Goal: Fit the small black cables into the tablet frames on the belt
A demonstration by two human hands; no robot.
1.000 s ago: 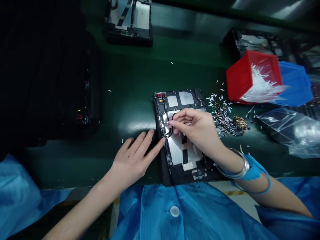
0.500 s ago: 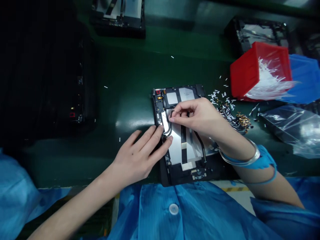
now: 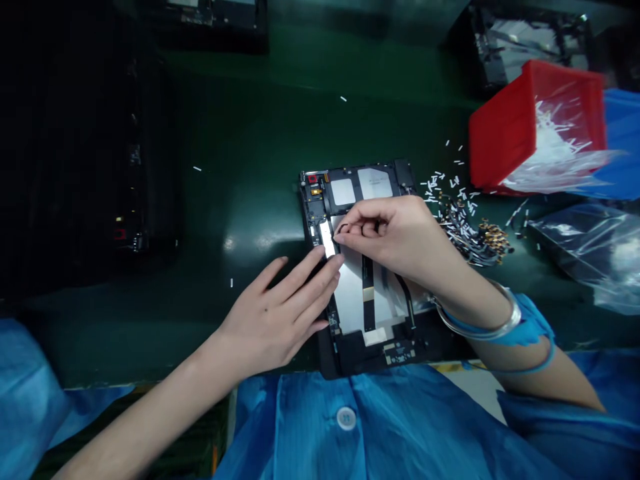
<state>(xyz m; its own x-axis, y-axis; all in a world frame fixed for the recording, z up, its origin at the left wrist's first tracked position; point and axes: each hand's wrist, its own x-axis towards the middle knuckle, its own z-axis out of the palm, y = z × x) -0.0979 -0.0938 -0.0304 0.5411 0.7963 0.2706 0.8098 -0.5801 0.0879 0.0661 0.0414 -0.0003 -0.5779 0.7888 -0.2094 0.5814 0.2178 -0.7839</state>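
Observation:
An opened tablet (image 3: 350,293) lies in front of me, its silver plates, flat ribbon cable (image 3: 369,293) and small boards bare. My left hand (image 3: 280,310) rests palm down at its left edge. Those fingers are spread, their tips by a bright white strip (image 3: 327,238). Over the tablet's middle, my right hand (image 3: 387,230) is closed in a pinch at the thumb and forefinger. A thin black cable (image 3: 343,227) shows at the pinch; most of it is hidden by both hands.
Right of the tablet lies a heap of thin cables with gold ends (image 3: 493,240), among scattered white slips. Beyond are a red bin (image 3: 500,133) holding white slips in plastic, a blue bin (image 3: 623,143) and a clear bag (image 3: 595,247). Dark stacked devices (image 3: 90,153) stand left.
The black cable's loop beside the white strip no longer shows. My left fingers have shifted slightly and fanned out over that spot. My right hand keeps its pinch, nearly in place.

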